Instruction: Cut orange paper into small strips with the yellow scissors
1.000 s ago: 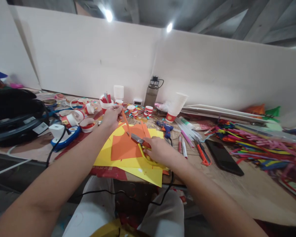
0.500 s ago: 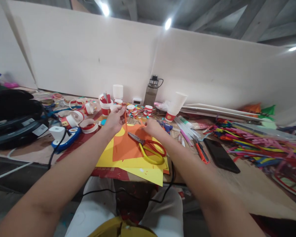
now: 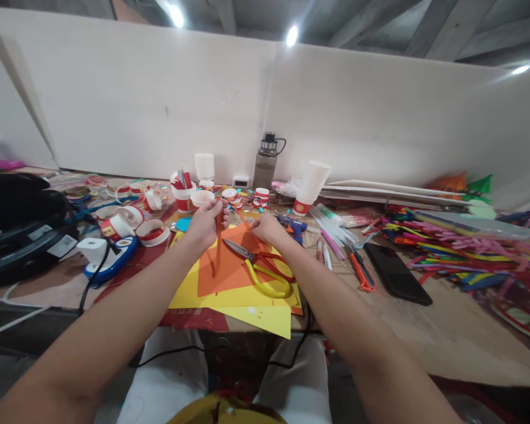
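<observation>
- Left hand (image 3: 206, 224) pinches one strip (image 3: 219, 240)
- Right hand (image 3: 266, 228) at another strip (image 3: 246, 221), grip unclear
- Scissors (image 3: 249, 256) lie nearside, between hands
- Strip-handling, seemingly; next wants a light pinch

Two hands (image 3: 206, 225) (image 3: 268, 229), one scissors (image 3: 251, 257), one bottle (image 3: 265, 169), one phone (image 3: 397, 275).

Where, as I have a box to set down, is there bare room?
The brown tabletop at the right shows the widest bare patch, between the phone, the colourful heap behind and the front edge. It is crowded behind the orange paper, where paper cups stand, and at the left around the black gear and blue power strip.
</observation>
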